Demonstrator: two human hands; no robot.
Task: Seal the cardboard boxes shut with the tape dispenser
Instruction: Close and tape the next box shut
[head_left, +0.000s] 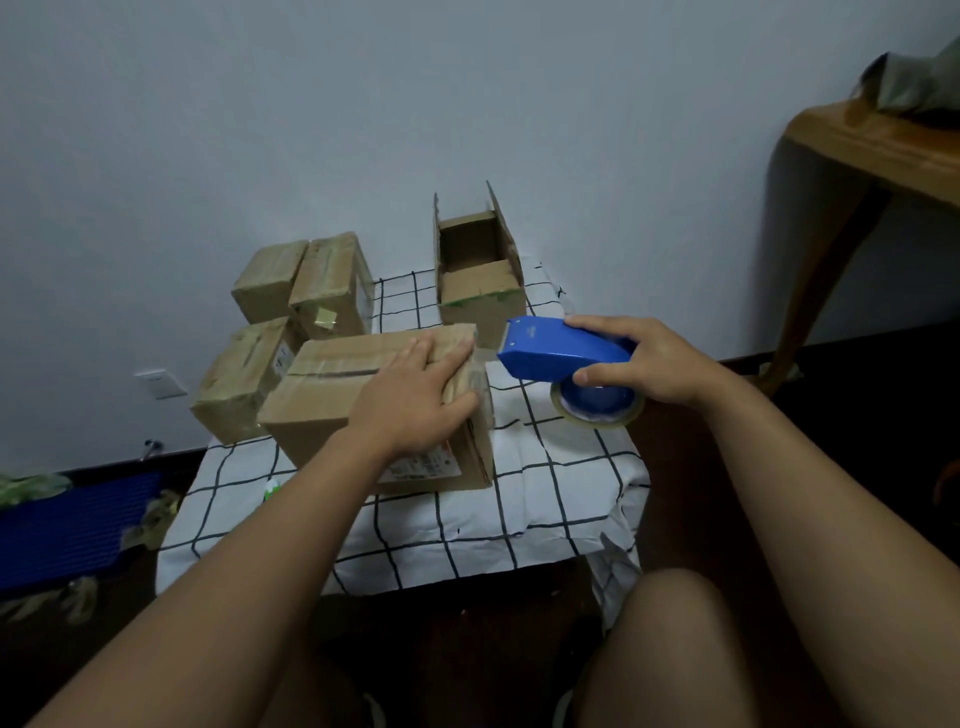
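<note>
On the table: a checked cloth (519, 499) is covering a small table, hanging over its near and right edges.
Near box: a closed cardboard box (332, 400) is lying in the middle of the cloth, a dark seam running along its top and a printed label (423, 465) showing on its near right face.
Left hand: the left hand (415, 400) is pressing down on the right end of the near box, fingers straight and spread, fingertips reaching over the box's right edge.
Right hand: the right hand (639, 361) is grasping the blue tape dispenser (561, 351), fingers over its top and thumb under its near side.
Tape dispenser: it is hovering just off the right edge of the near box, its nose pointing at that edge; the clear tape roll (597, 405) is hanging below it, over the cloth.
Open box: an open box (480, 280) is standing behind the dispenser near the far edge, two flaps upright.
Stacked boxes: three closed boxes (291, 312) are crowding the far left corner, two of them touching the near box's far left side.
Free room: bare cloth is lying in front of the near box and to its right, under the dispenser.
Surroundings: a wooden table (872, 150) is standing at the upper right, a blue crate (72, 525) on the floor at the left.
</note>
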